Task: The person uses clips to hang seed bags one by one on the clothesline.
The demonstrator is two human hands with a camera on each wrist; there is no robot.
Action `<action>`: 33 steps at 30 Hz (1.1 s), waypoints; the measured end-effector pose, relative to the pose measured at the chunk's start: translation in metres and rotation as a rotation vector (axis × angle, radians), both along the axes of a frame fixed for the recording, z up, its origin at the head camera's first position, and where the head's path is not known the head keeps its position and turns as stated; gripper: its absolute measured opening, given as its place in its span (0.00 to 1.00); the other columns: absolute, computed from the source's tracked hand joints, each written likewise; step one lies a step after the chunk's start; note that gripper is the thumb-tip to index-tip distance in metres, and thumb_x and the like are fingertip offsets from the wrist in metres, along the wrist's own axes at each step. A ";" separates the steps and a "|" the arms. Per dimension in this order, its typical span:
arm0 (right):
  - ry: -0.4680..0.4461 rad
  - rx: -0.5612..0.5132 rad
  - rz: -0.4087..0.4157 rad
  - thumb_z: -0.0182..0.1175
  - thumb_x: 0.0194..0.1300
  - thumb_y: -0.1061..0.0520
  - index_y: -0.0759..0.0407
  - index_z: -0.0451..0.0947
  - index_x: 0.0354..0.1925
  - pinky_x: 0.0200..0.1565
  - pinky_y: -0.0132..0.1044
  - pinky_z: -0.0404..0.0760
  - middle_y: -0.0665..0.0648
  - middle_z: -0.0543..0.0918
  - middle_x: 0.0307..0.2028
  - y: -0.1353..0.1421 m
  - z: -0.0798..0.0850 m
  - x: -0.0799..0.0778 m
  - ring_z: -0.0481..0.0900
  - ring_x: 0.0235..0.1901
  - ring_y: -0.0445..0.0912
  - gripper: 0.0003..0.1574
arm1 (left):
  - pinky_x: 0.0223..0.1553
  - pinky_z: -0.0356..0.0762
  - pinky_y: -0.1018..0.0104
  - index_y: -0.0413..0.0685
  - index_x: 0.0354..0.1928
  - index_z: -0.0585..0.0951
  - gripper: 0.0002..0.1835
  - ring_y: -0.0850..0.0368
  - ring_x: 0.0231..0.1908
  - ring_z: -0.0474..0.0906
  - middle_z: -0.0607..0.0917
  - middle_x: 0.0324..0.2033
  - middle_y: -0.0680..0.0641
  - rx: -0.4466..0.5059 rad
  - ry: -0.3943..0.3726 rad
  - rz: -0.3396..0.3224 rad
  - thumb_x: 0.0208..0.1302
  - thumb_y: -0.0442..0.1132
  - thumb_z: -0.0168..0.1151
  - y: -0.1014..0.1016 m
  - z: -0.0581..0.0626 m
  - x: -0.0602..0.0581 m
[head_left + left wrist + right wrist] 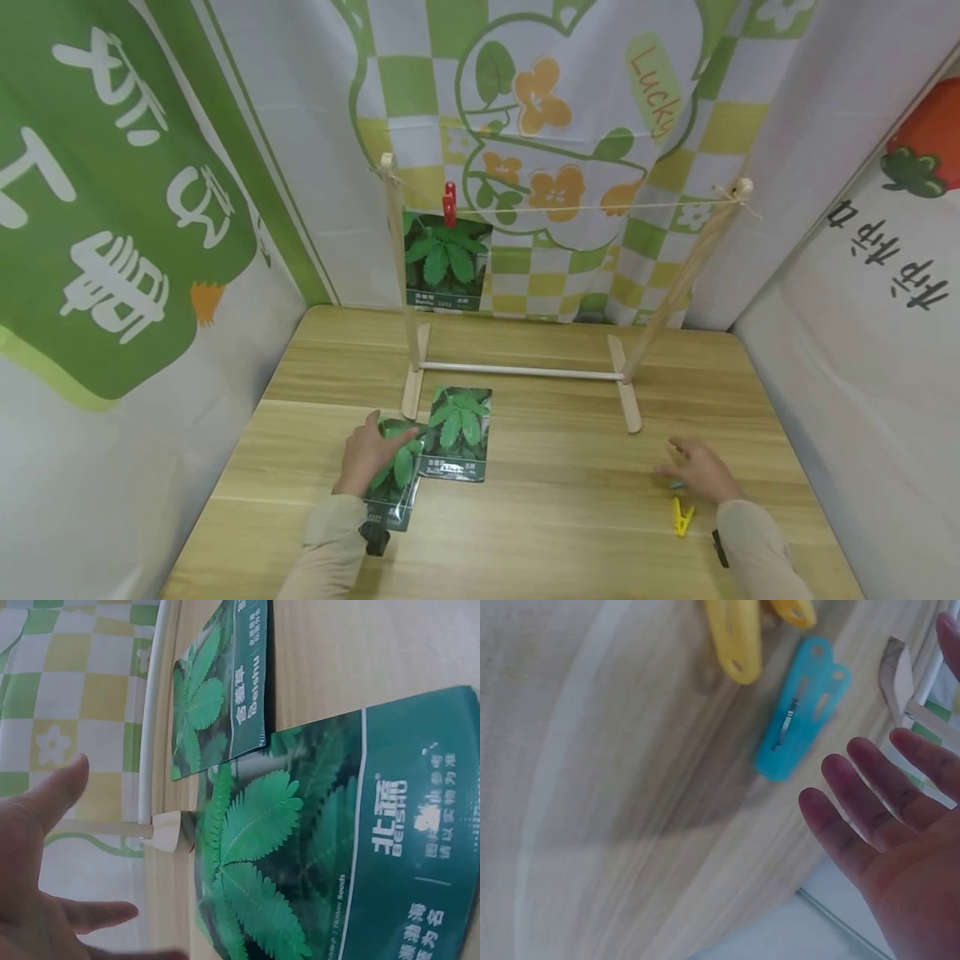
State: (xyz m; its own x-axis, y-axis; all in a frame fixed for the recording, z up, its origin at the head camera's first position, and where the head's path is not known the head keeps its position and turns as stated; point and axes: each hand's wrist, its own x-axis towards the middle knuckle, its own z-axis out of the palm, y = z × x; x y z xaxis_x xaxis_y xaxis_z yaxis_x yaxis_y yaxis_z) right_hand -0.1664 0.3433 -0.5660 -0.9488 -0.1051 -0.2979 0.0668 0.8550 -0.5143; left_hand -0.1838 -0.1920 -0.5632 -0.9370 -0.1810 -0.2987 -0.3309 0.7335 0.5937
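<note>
Hands well apart over wooden table (pixel 555 500)

Left hand (pixel 372 452) above near seed packet (pixel 397 479), thumb and fingers spread, gripping nothing; contact with the packet cannot be told. Second packet (pixel 459 433) lies flat just to the right, corner meeting the near one. Both show green leaves.

Right hand (pixel 705 472) empty, fingers extended and slightly parted, beside blue clothespin (pixel 799 712). Yellow clothespin (pixel 682 517) near it on the wood.

Behind: wooden stand (pixel 520 371), string (pixel 600 207) tied between its posts. Third packet (pixel 446 267) hangs upright at the left end, under red clothespin (pixel 449 204).
</note>
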 end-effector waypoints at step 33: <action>0.005 0.152 0.004 0.70 0.56 0.58 0.77 0.72 0.56 0.47 0.54 0.79 0.66 0.76 0.41 0.008 -0.021 0.001 0.78 0.40 0.53 0.35 | 0.40 0.72 0.43 0.29 0.64 0.63 0.48 0.32 0.48 0.65 0.67 0.47 0.26 -0.160 -0.026 0.076 0.52 0.55 0.72 0.004 -0.025 0.005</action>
State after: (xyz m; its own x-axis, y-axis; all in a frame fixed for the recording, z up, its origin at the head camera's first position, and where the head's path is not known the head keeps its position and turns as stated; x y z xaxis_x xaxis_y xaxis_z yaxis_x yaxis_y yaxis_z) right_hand -0.1650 0.3514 -0.5869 -0.9499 -0.0634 -0.3059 0.0606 0.9232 -0.3795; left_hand -0.1791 -0.1876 -0.5883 -0.9114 -0.2978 -0.2839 -0.4022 0.7906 0.4618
